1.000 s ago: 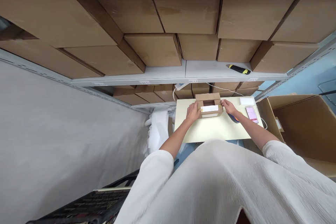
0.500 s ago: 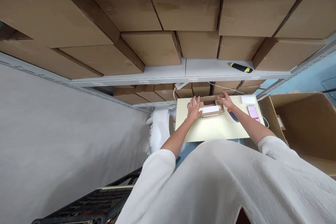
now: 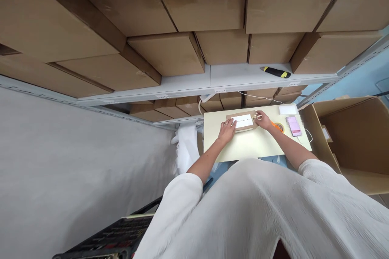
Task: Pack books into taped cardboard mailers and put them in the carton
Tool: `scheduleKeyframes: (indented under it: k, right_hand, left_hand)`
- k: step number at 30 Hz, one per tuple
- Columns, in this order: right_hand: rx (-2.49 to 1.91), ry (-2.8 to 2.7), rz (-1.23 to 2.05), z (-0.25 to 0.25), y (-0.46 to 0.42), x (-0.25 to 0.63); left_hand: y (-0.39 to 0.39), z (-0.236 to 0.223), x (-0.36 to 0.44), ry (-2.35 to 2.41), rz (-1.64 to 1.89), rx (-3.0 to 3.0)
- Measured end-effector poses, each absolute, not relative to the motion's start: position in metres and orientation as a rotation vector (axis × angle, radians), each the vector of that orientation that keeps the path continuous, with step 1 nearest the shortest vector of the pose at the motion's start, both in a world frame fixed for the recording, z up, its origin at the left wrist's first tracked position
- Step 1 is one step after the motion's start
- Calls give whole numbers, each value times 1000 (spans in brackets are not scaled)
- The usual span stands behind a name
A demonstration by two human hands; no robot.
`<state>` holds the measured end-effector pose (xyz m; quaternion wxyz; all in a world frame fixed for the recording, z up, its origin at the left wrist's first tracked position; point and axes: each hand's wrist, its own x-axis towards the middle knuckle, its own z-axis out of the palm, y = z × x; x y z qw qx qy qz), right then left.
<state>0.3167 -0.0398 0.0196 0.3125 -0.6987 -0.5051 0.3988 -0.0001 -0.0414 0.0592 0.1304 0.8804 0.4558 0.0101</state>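
Note:
A small cardboard box (image 3: 240, 130) lies on the pale yellow tabletop (image 3: 258, 147), its top flaps folded down. Across its top is a white label (image 3: 243, 120) with a thin seam line running through it. My left hand (image 3: 227, 129) rests on the box's left part, fingers laid over the top and the label's edge. At the right end, my right hand (image 3: 263, 120) has its fingers bent and closed on the box's edge; fine detail there is too small to read. An orange tape dispenser (image 3: 278, 127) lies beside my right forearm, partly hidden by it.
A phone (image 3: 293, 126) and a white block (image 3: 287, 109) lie on the table's right side. A large open carton (image 3: 358, 141) stands to the right. Shelves of cardboard boxes (image 3: 225, 48) rise ahead, with a utility knife (image 3: 276, 72) on the ledge. White wrapping (image 3: 186, 145) hangs left.
The box's flaps, raised before with the inside showing, are now down, and the label lies flat on top. My right hand has moved slightly right and down. The view has shifted a little.

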Motion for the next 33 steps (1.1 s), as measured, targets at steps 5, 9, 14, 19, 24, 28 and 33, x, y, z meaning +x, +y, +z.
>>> scheduleKeyframes:
  k: [5, 9, 14, 19, 24, 28, 33]
  right_hand:
    - [-1783, -1025, 1281, 14, -44, 322]
    - [-1769, -1192, 1221, 20, -59, 335]
    - [-2085, -1253, 975, 28, -93, 373]
    - [-2341, -1344, 854, 25, -125, 404]
    - [-2476, -1554, 814, 8, -143, 396]
    - [-2505, -1596, 858, -2, -147, 384]
    - [-2428, -1581, 879, -1, -149, 386]
  left_hand:
    - [-46, 64, 7, 1377, -52, 2536]
    - [-40, 67, 11, 1406, -115, 2455]
    - [-27, 65, 15, 1415, -178, 2355]
    - [-20, 61, 19, 1422, -269, 2303]
    - [-22, 55, 22, 1452, -326, 2279]
    - [-25, 53, 23, 1476, -328, 2291]
    - [-28, 55, 23, 1499, -315, 2296]
